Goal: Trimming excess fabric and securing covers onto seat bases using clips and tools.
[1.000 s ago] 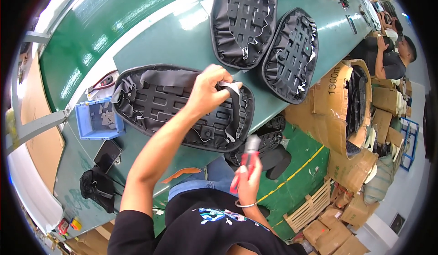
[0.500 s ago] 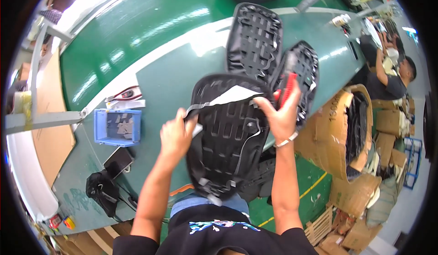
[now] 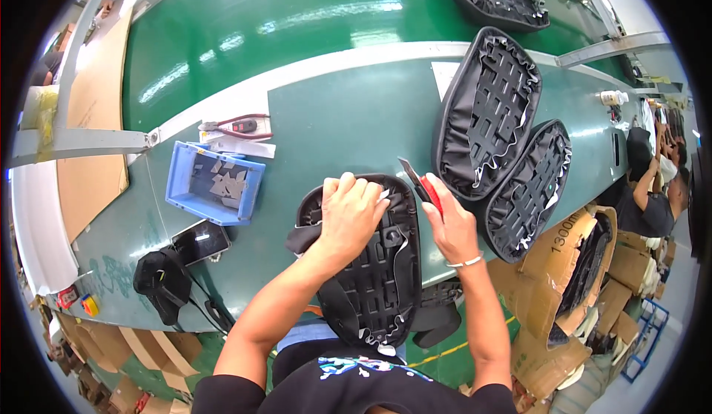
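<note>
A black oblong slotted panel [image 3: 374,280] stands in front of me at the table's edge, its rim wrapped in black fabric. Over its upper part, my left hand [image 3: 347,221] is closed, knuckles up. What its fingers grip is mostly hidden; a small white bit shows beside the fingertips. Loose black fabric [image 3: 302,239] bunches under that wrist. My right hand [image 3: 454,229] is closed round a red utility knife [image 3: 432,193], just right of the panel. The knife's blade is out and points up and left, apart from the panel.
Two similar black panels [image 3: 491,110] lie at the right on the green table [image 3: 326,125]; another lies farther back. To the left are a blue bin [image 3: 178,191] of grey pieces, pliers [image 3: 237,126], a phone [image 3: 202,242] and a black cap [image 3: 162,284]. A carton [image 3: 545,266] stands right.
My left hand has shifted from the panel's left edge to over its top. The right hand has let go of the fabric edge and moved clear, knife still held. The white sheet is mostly hidden.
</note>
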The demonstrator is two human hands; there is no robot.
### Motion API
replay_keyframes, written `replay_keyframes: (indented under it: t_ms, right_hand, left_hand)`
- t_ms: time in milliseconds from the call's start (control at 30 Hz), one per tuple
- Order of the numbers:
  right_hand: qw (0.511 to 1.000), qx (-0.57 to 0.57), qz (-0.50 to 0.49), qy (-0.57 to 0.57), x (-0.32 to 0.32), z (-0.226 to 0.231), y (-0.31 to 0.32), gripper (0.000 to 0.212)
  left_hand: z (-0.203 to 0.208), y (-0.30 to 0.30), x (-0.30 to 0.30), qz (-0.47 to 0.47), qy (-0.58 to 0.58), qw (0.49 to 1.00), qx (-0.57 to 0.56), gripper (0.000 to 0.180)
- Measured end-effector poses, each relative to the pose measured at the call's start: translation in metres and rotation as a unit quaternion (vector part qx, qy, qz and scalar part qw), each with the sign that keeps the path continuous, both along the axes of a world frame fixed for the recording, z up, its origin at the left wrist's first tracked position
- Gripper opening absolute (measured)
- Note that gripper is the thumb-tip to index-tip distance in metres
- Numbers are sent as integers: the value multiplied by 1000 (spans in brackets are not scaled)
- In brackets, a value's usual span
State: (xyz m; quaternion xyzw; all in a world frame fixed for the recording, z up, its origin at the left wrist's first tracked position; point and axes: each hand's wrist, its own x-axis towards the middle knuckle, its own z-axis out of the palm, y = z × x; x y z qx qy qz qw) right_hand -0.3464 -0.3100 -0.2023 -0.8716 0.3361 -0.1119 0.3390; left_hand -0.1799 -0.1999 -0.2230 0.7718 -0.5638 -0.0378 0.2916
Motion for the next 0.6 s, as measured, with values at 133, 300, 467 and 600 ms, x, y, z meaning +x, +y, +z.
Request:
replay_keyframes:
  t_ms: [133, 300, 467, 600]
  right_hand:
    - [976, -87, 173, 96, -12, 22, -22, 55]
    - [958, -136, 216, 130, -7, 24, -33, 61]
    - [981, -76, 93, 151, -34, 21, 19, 62]
    - [984, -15, 30, 175, -57, 21, 65, 59]
  left_hand:
    - [2, -5, 9, -50, 45, 997, 30, 25]
    - [15, -12, 39, -83, 345, 928, 109, 28]
    - [51, -14, 56, -80, 738, 669, 36, 23]
    - [92, -13, 59, -131, 809, 567, -87, 19]
